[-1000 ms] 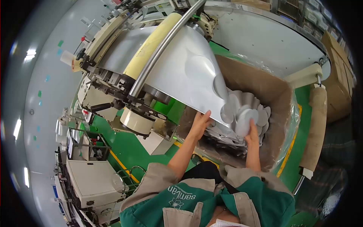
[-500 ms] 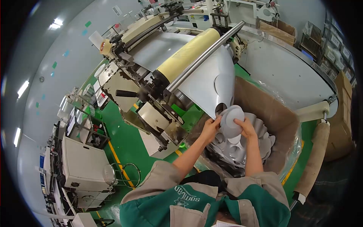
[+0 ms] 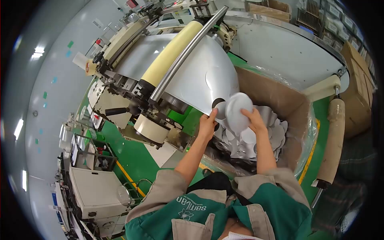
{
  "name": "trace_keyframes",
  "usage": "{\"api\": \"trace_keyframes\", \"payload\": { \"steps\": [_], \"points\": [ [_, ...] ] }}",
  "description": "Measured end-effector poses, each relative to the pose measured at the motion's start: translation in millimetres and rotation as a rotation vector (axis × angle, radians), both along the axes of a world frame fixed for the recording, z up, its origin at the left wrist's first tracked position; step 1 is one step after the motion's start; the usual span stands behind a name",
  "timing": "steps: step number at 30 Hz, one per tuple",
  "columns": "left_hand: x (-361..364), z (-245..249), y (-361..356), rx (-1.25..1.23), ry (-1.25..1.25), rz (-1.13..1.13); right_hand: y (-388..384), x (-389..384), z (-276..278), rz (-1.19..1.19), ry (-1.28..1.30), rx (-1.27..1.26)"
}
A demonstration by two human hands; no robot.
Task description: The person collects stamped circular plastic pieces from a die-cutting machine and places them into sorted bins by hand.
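Observation:
My left hand (image 3: 207, 125) is closed with a pinch on the lower edge of a silvery-white sheet (image 3: 192, 82), beside a dark round hole cut in it. The sheet hangs down from the machine's rollers and has a curved cut line higher up. In my right hand (image 3: 255, 121) are pale round discs (image 3: 238, 112), gripped at their right edge and slightly blurred. They overlap the sheet's lower end in this view. Below both hands, a heap of loose discs and sheet scraps (image 3: 276, 134) lies in a large plastic-lined cardboard box (image 3: 294, 132).
A yellow roller (image 3: 172, 52) and a steel bar (image 3: 188, 54) cross the machine ahead, with a black handle (image 3: 117, 111) on its left. A brown wrapped roll (image 3: 333, 140) stands right of the box. A white cabinet (image 3: 94, 188) is at the left.
The view has shifted, so the machine sits farther left and higher. My right hand and its discs have moved slightly away from my left hand, which stays at the sheet's edge.

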State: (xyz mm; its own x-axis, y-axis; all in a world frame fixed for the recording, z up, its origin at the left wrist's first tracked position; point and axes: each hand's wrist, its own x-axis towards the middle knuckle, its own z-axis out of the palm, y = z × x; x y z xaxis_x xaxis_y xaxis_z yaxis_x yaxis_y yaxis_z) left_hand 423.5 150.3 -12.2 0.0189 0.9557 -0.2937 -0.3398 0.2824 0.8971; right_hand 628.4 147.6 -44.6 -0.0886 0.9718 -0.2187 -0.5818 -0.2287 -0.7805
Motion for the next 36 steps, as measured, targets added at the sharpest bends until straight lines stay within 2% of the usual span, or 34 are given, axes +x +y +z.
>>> {"api": "trace_keyframes", "payload": {
  "steps": [1,2,4,6,8,9,11,14,16,19,20,22,24,25,27,29,31,32,34,36],
  "points": [
    [-2.0,-3.5,0.0,-0.021,0.015,-0.017,13.6,-9.1,8.4,0.116,-0.147,0.09],
    [-1.9,3.4,-1.1,0.025,-0.076,-0.06,17.7,-17.3,14.0,0.158,-0.131,0.094],
    [-2.5,19.0,-4.3,0.027,-0.09,-0.048,17.8,-20.9,12.4,0.228,-0.094,0.093],
    [-5.1,38.7,-2.8,0.029,-0.076,0.084,3.2,-10.6,-27.0,-0.01,0.127,-0.037],
    [-23.4,32.9,14.5,0.188,-0.137,0.208,-24.8,8.2,-53.8,-0.148,0.584,-0.036],
    [-24.3,43.0,17.5,0.227,-0.172,0.263,-34.8,12.9,-56.6,-0.201,0.589,-0.054],
    [-36.7,26.7,32.3,0.235,-0.149,0.31,-44.5,23.8,-55.4,-0.32,0.599,-0.079],
    [-26.7,25.7,17.2,0.198,-0.093,0.2,-20.4,11.5,-13.1,-0.109,0.304,0.17],
    [-15.7,17.6,1.3,0.155,-0.027,0.094,6.8,-4.7,8.3,-0.01,0.086,0.166],
    [-3.9,-2.1,-12.0,0.151,-0.003,-0.047,27.7,-25.6,27.7,0.184,-0.003,0.306],
    [-8.7,-10.6,-12.8,0.109,0.05,-0.13,25.3,-25.2,21.4,0.119,0.023,0.251],
    [-7.7,9.4,-19.7,0.069,0.082,-0.223,13.1,-19.8,-0.4,-0.001,0.071,0.148],
    [-13.0,29.4,-8.9,0.022,0.025,-0.02,-6.7,-7.7,-13.7,-0.134,0.468,0.011],
    [-19.0,36.5,-0.3,-0.005,-0.004,0.083,-11.9,-4.3,-31.5,-0.261,0.582,-0.001],
    [-35.8,50.9,22.6,0.21,-0.288,0.255,-16.6,2.0,-33.9,-0.343,0.573,-0.021],
    [-50.3,47.4,42.4,0.234,-0.245,0.283,-2.3,-5.6,-20.0,-0.225,0.428,0.031],
    [-59.0,33.6,49.4,0.259,-0.206,0.27,15.3,-27.0,27.2,-0.171,0.188,0.016],
    [-59.2,32.1,49.3,0.251,-0.196,0.273,33.9,-35.4,31.9,-0.04,0.168,0.146],
    [-56.3,32.0,44.7,0.235,-0.164,0.27,53.6,-62.4,74.0,0.075,0.086,0.207],
    [-54.0,36.0,38.1,0.217,-0.122,0.261,78.9,-80.6,77.2,0.205,0.05,0.112]
  ]
}}
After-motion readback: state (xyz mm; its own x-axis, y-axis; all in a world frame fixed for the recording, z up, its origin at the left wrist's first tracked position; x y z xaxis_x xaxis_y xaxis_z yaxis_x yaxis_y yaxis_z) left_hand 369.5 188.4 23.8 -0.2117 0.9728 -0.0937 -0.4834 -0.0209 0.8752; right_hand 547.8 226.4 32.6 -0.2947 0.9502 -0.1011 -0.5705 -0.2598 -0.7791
